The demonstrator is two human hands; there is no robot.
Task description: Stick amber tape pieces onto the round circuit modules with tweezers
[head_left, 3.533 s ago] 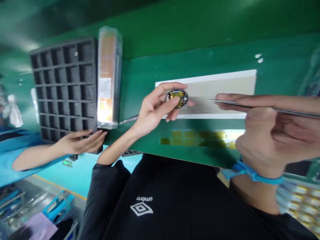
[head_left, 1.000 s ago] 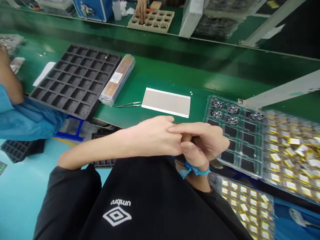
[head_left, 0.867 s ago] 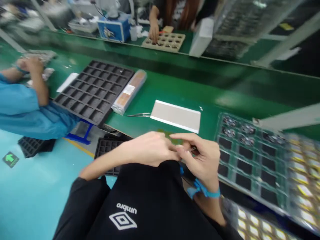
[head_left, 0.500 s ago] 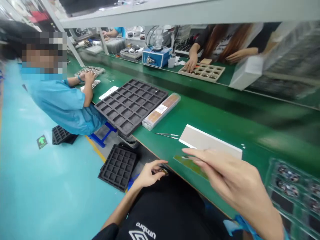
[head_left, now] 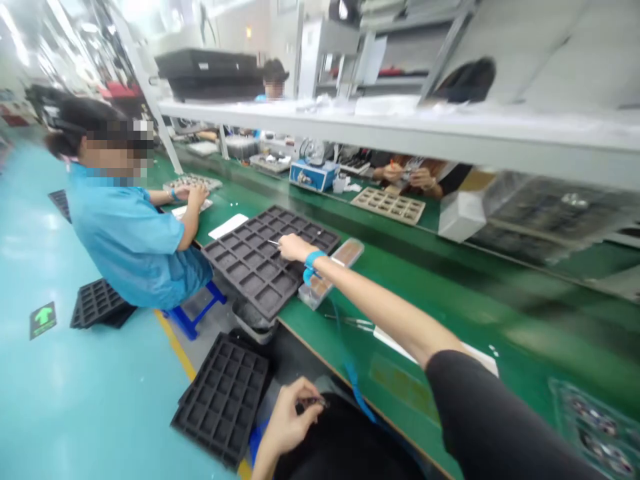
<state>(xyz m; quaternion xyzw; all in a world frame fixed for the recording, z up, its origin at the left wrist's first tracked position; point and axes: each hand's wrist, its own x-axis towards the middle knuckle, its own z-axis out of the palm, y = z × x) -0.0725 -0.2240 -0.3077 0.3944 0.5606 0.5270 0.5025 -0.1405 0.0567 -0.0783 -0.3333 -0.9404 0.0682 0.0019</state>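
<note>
My right hand (head_left: 295, 247), with a blue strap at its wrist, reaches over the black compartment tray (head_left: 265, 290) on the green bench. Its fingers are closed on thin metal tweezers (head_left: 273, 242), whose tip points left over the tray. Low in the view, near my lap, my left hand (head_left: 295, 417) pinches a small dark part (head_left: 309, 401), too small to make out. A clear box with orange-brown contents (head_left: 349, 252) lies beside the tray, partly behind my right wrist. A yellow-green sheet (head_left: 400, 383) is on the bench under my right arm.
Other tweezers (head_left: 350, 322) lie by a white-edged board (head_left: 395, 342), partly under my arm. A clear tray of round parts (head_left: 595, 417) is at the right. A person in blue (head_left: 120, 233) sits at the left. Black trays (head_left: 225, 393) are stacked below the bench edge. A shelf (head_left: 380, 123) crosses above.
My right hand has moved from above the yellow-green sheet, left and forward to over the black tray. The view has tilted up. My left hand still pinches the small part near my lap.
</note>
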